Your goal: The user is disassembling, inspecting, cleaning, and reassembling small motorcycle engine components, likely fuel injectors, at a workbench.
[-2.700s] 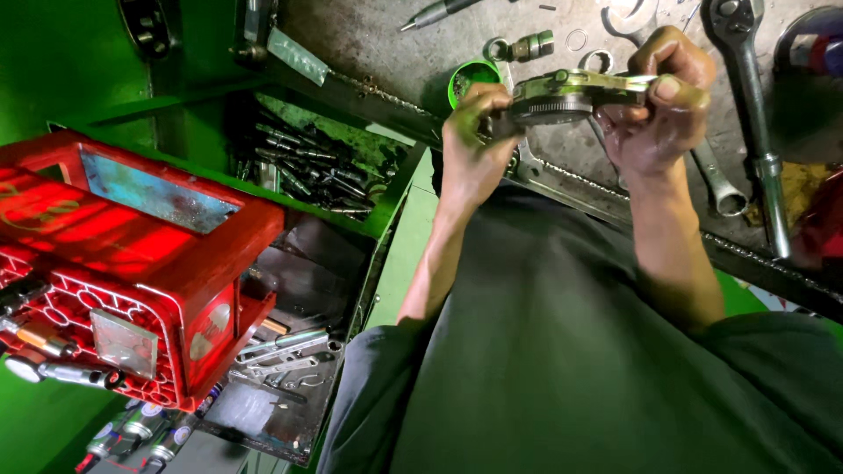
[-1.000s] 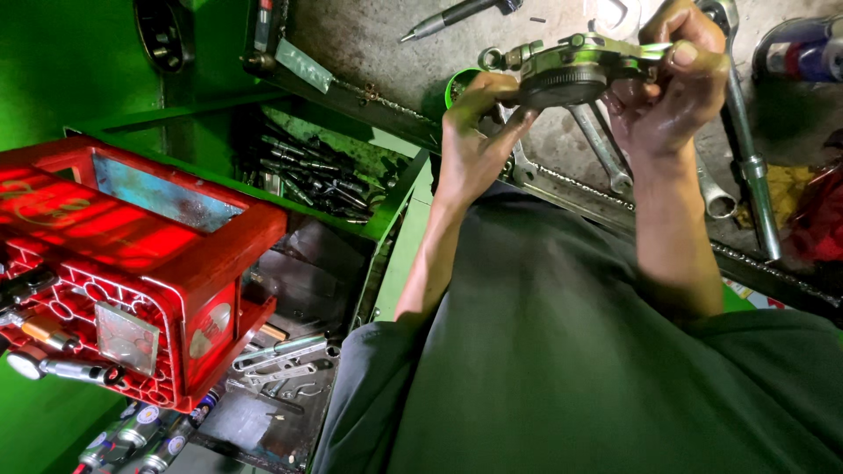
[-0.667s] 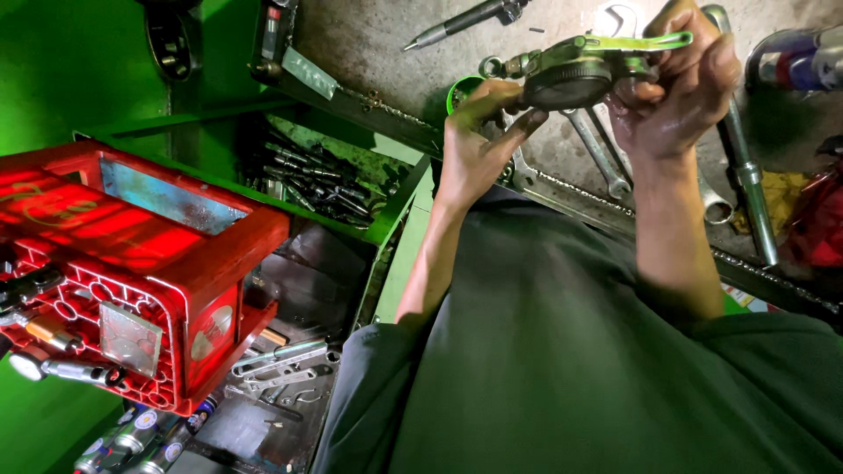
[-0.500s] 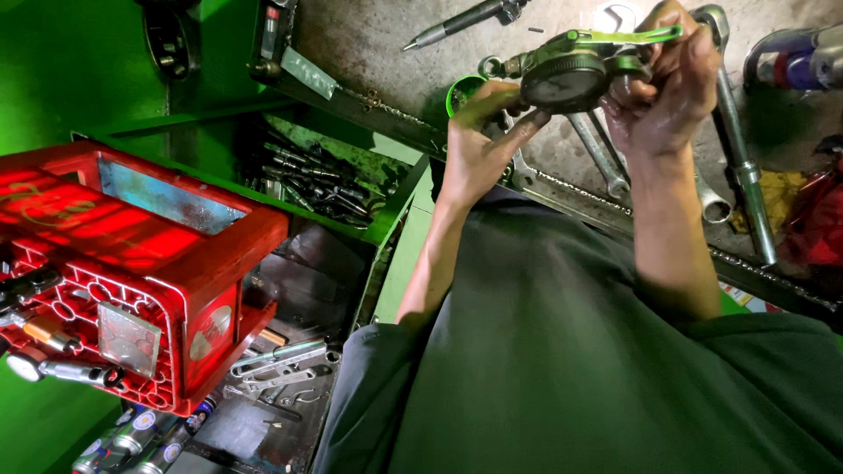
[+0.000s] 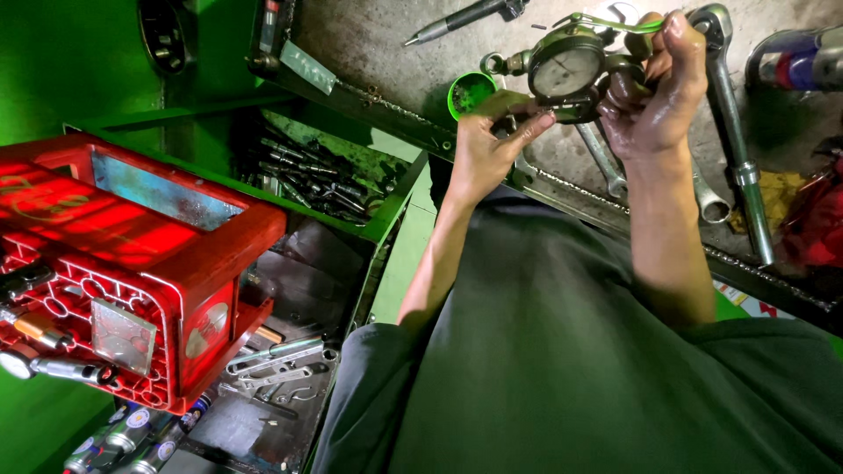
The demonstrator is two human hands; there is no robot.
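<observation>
The red plastic crate is sitting at the left, over an open green drawer of dark metal bits and a lower tray of spanners; the grey workbench is lying ahead, scattered with a long ratchet handle, a black pen-like tool and a small green cap; above it both hands are holding a round dial gauge with a pale face turned toward the camera.

The right hand is clenching round the gauge's far side, thumb and fingers wrapping the body, a thin green strap looping over the top near the fingertips; the left hand is pinching the gauge's lower left edge, fingers stretching to the rim.

The main risk, as I judge it, is the gauge slipping; the right hand's skin is looking shiny, perhaps oily, and a fall onto the bench and the steel tools lying just beneath could be cracking the face or bending the stem; the green cap, sitting close by the left wrist, could be getting knocked off the bench edge into the drawer below; the strap could also be snagging on a finger and tugging the gauge askew.
</observation>
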